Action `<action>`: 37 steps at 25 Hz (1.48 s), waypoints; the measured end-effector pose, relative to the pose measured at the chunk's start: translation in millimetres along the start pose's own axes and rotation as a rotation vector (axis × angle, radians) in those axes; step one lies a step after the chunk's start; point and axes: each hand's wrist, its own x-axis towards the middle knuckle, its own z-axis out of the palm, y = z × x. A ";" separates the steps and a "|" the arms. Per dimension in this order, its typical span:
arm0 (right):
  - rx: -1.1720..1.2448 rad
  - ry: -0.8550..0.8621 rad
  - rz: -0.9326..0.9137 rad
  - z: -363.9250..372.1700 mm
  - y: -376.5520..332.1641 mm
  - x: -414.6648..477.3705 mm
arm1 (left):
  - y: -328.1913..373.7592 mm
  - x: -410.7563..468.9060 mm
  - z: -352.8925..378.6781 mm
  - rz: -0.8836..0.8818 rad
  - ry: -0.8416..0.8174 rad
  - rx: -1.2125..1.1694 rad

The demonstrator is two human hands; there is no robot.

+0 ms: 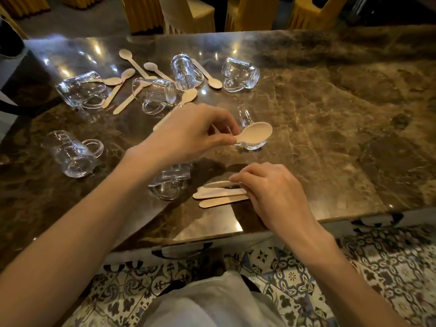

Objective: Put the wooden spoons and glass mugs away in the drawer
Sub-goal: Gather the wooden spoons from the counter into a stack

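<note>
Spoon [256, 134] crosswise, bowl rightward

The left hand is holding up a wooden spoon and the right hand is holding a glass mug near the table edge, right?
Not quite. The head view shows the left hand holding up a wooden spoon, but the right hand holds no glass mug. Its fingers grip a bundle of wooden spoons near the table edge. A glass mug lies just beside that bundle, untouched.

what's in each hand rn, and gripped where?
Left hand: one wooden spoon, pinched at the neck just below the bowl. Right hand: a bundle of wooden spoons, held at the bowl end, with the handles sticking out left.
</note>
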 end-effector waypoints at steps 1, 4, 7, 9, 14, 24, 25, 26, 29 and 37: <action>-0.011 0.013 0.001 2.9 0.5 -3.5 | 0.5 2.8 6.5 0.005 -0.039 0.026; -0.025 0.071 0.003 9.5 1.9 -11.2 | 1.6 9.1 25.9 0.021 -0.132 0.107; -0.026 0.092 -0.003 14.2 1.0 -15.4 | -1.4 14.5 40.8 0.007 -0.166 0.158; -0.024 0.097 0.002 16.2 0.4 -16.7 | -4.2 17.1 48.4 -0.006 -0.176 0.158; -0.056 0.104 0.008 19.3 -1.1 -18.8 | -11.1 19.3 61.7 -0.033 -0.197 0.205; -0.009 0.126 0.016 18.9 1.6 -11.5 | -12.7 16.3 66.4 0.035 -0.172 0.266; 0.007 0.136 0.017 17.9 2.0 -9.3 | -12.1 15.9 66.4 0.041 -0.169 0.269; 0.018 0.146 0.019 16.4 2.3 -7.0 | -11.3 15.4 66.0 0.043 -0.164 0.266; 0.034 0.170 0.034 9.6 3.7 2.6 | -8.5 12.6 59.3 0.054 -0.156 0.232; 0.053 0.212 0.014 -22.3 6.1 60.1 | -22.0 -1.0 -9.6 -0.026 0.048 0.001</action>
